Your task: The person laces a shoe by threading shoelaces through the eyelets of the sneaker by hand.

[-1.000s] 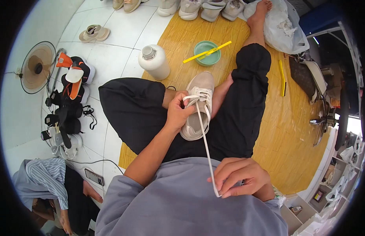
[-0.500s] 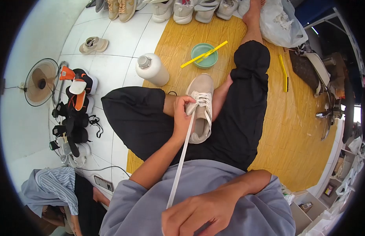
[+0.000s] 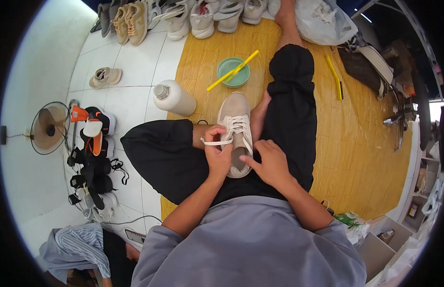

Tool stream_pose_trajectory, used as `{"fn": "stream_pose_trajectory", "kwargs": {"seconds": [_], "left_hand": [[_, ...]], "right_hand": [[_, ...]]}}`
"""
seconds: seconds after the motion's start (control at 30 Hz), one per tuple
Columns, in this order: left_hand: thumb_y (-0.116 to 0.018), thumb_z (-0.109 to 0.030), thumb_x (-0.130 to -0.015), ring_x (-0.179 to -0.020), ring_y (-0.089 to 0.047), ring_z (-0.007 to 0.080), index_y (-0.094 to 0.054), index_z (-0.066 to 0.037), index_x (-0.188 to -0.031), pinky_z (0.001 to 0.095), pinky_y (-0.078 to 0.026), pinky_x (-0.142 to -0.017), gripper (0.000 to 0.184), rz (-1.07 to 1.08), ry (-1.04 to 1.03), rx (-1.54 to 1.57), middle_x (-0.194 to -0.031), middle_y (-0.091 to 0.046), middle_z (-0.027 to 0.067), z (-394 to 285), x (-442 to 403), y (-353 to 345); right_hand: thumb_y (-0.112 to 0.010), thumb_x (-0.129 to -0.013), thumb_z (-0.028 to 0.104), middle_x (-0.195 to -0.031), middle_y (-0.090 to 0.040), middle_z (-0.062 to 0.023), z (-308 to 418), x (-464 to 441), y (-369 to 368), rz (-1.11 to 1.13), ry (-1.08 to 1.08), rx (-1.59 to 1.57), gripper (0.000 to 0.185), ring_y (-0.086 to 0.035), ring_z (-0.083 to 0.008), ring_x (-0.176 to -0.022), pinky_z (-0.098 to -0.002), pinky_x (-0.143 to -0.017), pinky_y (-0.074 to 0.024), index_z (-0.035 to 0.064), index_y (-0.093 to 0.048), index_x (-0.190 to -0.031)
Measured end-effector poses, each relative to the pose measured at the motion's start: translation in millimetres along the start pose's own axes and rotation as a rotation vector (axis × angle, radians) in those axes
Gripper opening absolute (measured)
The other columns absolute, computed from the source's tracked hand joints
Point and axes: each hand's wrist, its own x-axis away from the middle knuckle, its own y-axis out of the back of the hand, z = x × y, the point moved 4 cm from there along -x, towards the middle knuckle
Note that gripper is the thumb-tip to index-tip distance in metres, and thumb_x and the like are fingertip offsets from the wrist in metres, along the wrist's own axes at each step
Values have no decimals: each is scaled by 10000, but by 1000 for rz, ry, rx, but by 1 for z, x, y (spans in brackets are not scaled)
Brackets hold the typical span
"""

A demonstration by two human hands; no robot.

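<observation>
My left hand (image 3: pixel 218 155) pinches a flat white shoelace (image 3: pixel 219 143)! My right hand (image 3: pixel 272 165), loosely open, is at the beige low-top shoe (image 3: pixel 237 138).

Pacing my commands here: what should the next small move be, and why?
Perhaps bring the right hand to pinch the white lace: that hand is open and empty by the shoe, while the lace crosses the left hand and sticks out.

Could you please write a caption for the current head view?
Left hand holding a white lace on a beige shoe, right hand at its opening.
</observation>
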Motion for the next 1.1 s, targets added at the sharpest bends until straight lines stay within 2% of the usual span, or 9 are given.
{"fn": "stream_pose_trajectory", "kwargs": {"seconds": [0.33,0.43,0.5,0.63,0.73,0.8,0.87,0.97,1.1], "left_hand": [[-652,43,-886,-1256,-547,254,-599,-35,-1180,360,-391,-1130,309,141,43,-143,-1298,-576,129,-12,6,0],[-648,-73,-1015,-1123,-637,251,-698,-13,-1102,357,-475,-1034,117,194,3,-347,-1176,-684,134,-37,-1,4],[-647,-160,-1059,-888,-712,252,-749,-14,-1031,360,-550,-814,180,214,-173,-590,-959,-739,133,-63,-7,4],[-645,-226,-1078,-625,-634,135,-750,21,-936,317,-501,-587,304,421,-83,-1144,-686,-678,70,-120,-23,1],[-669,-243,-1063,-605,-599,134,-771,11,-941,317,-488,-578,300,511,124,-794,-653,-651,57,-127,-48,-20],[-669,-256,-1060,-837,-705,196,-692,39,-1243,324,-540,-753,349,724,88,-675,-944,-751,142,-111,-59,-38],[-642,-227,-1070,-1059,-742,316,-548,29,-1462,351,-555,-870,477,849,-204,-1115,-1151,-756,219,-102,-57,-35],[-632,-210,-1065,-1193,-705,398,-445,12,-1567,394,-557,-955,579,984,81,-1053,-1272,-723,258,-134,-59,-22],[-639,-89,-1015,-1299,-660,402,-444,10,-1583,469,-465,-1142,608,730,155,-811,-1371,-684,257,-181,-20,16]], "right_hand": [[-749,-985,205,-821,-633,-111,34,6,49,45,-21,-721,240,-618,-300,-789,-411,-689,-488,24,-654,-859],[-763,-975,165,-840,-638,-90,61,16,65,133,143,-868,224,-626,-265,-785,-367,-681,-490,28,-644,-843],[-783,-956,156,-851,-638,-82,84,21,73,134,351,-865,227,-633,-251,-786,-352,-669,-497,34,-634,-836],[-793,-948,199,-836,-600,-71,118,30,71,211,600,-790,250,-616,-253,-767,-369,-659,-512,56,-621,-837],[-788,-951,213,-828,-580,-68,130,36,58,318,681,-762,257,-602,-257,-759,-378,-665,-524,56,-615,-845],[-767,-964,219,-831,-583,-70,134,41,50,367,706,-772,252,-600,-259,-777,-381,-672,-528,54,-612,-855],[-729,-986,228,-842,-600,-74,134,39,47,377,719,-787,243,-605,-263,-815,-384,-681,-531,52,-609,-870],[-732,-984,241,-853,-604,-80,128,28,63,333,686,-860,250,-614,-269,-813,-382,-685,-535,51,-612,-874],[-750,-969,254,-867,-613,-88,127,18,68,309,696,-887,255,-626,-276,-809,-385,-671,-536,52,-619,-885]]}}
